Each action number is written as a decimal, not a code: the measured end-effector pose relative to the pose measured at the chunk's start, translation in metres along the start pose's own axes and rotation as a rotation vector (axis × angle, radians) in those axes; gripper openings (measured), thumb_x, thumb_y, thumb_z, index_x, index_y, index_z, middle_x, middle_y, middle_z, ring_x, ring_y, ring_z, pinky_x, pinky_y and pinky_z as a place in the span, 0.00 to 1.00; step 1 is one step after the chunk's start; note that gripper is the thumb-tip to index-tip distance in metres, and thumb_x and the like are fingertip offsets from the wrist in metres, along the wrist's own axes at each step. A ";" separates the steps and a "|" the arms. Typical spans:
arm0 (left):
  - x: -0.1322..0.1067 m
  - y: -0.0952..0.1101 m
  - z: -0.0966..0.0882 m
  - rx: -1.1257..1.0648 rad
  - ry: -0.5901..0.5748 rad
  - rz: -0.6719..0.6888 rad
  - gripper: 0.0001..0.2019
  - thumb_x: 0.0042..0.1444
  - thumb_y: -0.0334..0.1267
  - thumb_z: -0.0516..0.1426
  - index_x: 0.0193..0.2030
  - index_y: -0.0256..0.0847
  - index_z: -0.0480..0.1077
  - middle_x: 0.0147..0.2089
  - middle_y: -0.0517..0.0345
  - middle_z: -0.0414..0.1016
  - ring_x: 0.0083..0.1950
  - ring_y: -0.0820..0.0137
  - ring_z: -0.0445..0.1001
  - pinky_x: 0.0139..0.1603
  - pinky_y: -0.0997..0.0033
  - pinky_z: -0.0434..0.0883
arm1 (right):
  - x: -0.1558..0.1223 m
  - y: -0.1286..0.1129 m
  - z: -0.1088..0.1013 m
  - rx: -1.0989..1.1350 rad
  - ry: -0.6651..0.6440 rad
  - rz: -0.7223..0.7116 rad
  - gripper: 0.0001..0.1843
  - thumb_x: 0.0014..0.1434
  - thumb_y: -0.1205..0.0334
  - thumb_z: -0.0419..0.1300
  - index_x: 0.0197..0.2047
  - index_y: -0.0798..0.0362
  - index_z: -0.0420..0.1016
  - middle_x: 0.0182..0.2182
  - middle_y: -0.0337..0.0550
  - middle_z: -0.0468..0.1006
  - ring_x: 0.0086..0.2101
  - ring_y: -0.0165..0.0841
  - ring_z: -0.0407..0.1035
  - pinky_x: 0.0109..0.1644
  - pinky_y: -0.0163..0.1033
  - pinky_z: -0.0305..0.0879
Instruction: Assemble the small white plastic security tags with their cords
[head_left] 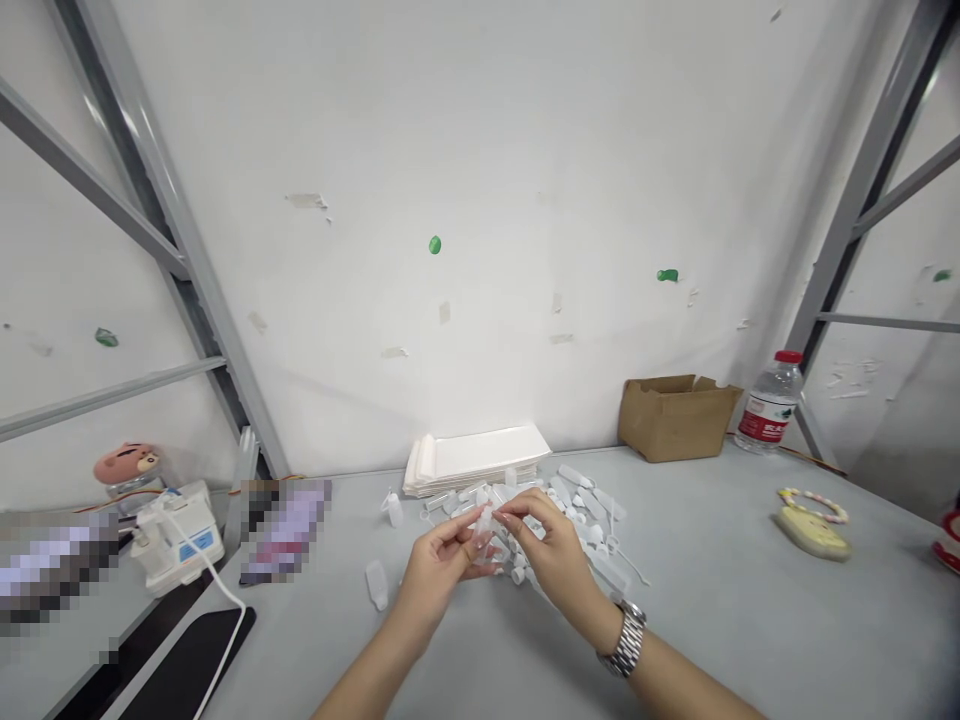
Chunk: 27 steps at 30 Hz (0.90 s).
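Both forearms reach in from the bottom of the view and angle toward each other, the left from the lower left and the right from the lower right, with the wrists raised just above the desk (697, 610). The left hand (441, 565) is partly closed, its fingers curled around a small translucent plastic bottle (482, 535). The right hand (545, 545) comes in from the other side, its thumb and fingers closed in a pinch at the bottle's upper end. The two hands are close together, with the bottle held upright but slightly tilted between them, just above a loose heap of similar translucent bottles and caps (570, 530). Exactly where each fingertip lands is too small to tell. A silver link wristwatch (624, 640) sits on the right wrist. One loose bottle (377, 585) lies on the desk to the left of the left hand, and another (392, 510) stands farther up, near a stack of white paper sleeves (472, 462) behind the heap. Farther right stand a brown cardboard box (675, 418) and a water bottle with a red cap (770, 403). A white device with a cable (176, 535) sits at the far left.
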<state>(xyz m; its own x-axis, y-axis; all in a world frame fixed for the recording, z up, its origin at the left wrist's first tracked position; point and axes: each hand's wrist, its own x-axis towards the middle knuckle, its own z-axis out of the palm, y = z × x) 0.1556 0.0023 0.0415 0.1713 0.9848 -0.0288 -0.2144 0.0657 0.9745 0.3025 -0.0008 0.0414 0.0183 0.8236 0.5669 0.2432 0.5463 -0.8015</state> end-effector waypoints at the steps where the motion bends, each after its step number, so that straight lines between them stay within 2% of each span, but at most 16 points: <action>1: 0.000 0.000 0.000 -0.007 -0.005 -0.005 0.22 0.38 0.43 0.64 0.43 0.39 0.74 0.28 0.60 0.73 0.36 0.64 0.75 0.40 0.60 0.74 | 0.000 -0.001 0.000 0.009 -0.013 0.001 0.08 0.56 0.58 0.56 0.29 0.50 0.72 0.28 0.41 0.72 0.33 0.34 0.66 0.38 0.38 0.61; 4: -0.002 0.001 0.000 -0.020 -0.040 -0.031 0.22 0.39 0.43 0.64 0.44 0.39 0.73 0.33 0.58 0.75 0.36 0.64 0.75 0.41 0.60 0.74 | -0.001 -0.001 0.000 0.027 -0.041 -0.009 0.06 0.55 0.58 0.56 0.31 0.50 0.72 0.30 0.41 0.72 0.34 0.33 0.66 0.39 0.38 0.61; 9: -0.004 0.000 0.000 -0.053 -0.077 -0.018 0.20 0.42 0.41 0.63 0.44 0.40 0.73 0.31 0.59 0.75 0.36 0.64 0.75 0.41 0.60 0.74 | 0.001 -0.003 -0.002 0.034 -0.043 0.000 0.06 0.55 0.59 0.57 0.29 0.51 0.71 0.29 0.40 0.71 0.33 0.33 0.65 0.39 0.38 0.61; 14: -0.005 -0.001 0.001 -0.077 -0.095 -0.008 0.19 0.43 0.41 0.62 0.44 0.41 0.73 0.41 0.55 0.76 0.37 0.64 0.75 0.41 0.60 0.74 | 0.000 -0.004 -0.001 0.075 -0.045 0.046 0.06 0.54 0.60 0.58 0.27 0.51 0.71 0.28 0.39 0.70 0.33 0.32 0.65 0.39 0.38 0.63; 17: -0.005 0.000 0.001 -0.081 -0.108 -0.010 0.19 0.45 0.42 0.61 0.46 0.41 0.72 0.44 0.55 0.76 0.39 0.63 0.75 0.43 0.60 0.73 | -0.002 -0.002 0.002 0.157 -0.081 0.077 0.06 0.55 0.59 0.58 0.29 0.51 0.72 0.30 0.40 0.67 0.30 0.30 0.66 0.34 0.37 0.66; 20: -0.004 0.000 0.000 -0.095 -0.100 -0.009 0.19 0.45 0.42 0.61 0.45 0.41 0.73 0.41 0.56 0.77 0.37 0.63 0.76 0.43 0.59 0.73 | -0.003 -0.001 0.003 0.198 -0.105 0.055 0.05 0.55 0.60 0.56 0.32 0.49 0.73 0.33 0.41 0.65 0.29 0.30 0.66 0.32 0.37 0.68; 24: -0.003 0.000 -0.001 -0.120 -0.069 0.001 0.18 0.43 0.41 0.62 0.43 0.40 0.74 0.37 0.56 0.78 0.37 0.63 0.76 0.41 0.59 0.74 | -0.004 -0.002 0.001 0.139 -0.073 -0.044 0.04 0.55 0.63 0.57 0.32 0.48 0.74 0.32 0.41 0.66 0.35 0.33 0.66 0.38 0.39 0.67; 27: -0.003 -0.001 -0.002 -0.148 -0.036 0.008 0.16 0.42 0.41 0.63 0.40 0.40 0.75 0.37 0.57 0.78 0.37 0.63 0.76 0.41 0.61 0.75 | -0.006 -0.001 0.003 0.194 -0.071 -0.018 0.02 0.56 0.64 0.56 0.33 0.49 0.70 0.32 0.39 0.67 0.32 0.31 0.67 0.39 0.40 0.66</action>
<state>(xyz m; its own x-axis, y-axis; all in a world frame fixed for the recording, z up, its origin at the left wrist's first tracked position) 0.1531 -0.0001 0.0406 0.2030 0.9791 -0.0105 -0.3547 0.0835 0.9312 0.2997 -0.0054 0.0382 -0.0539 0.8185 0.5720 0.0511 0.5744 -0.8170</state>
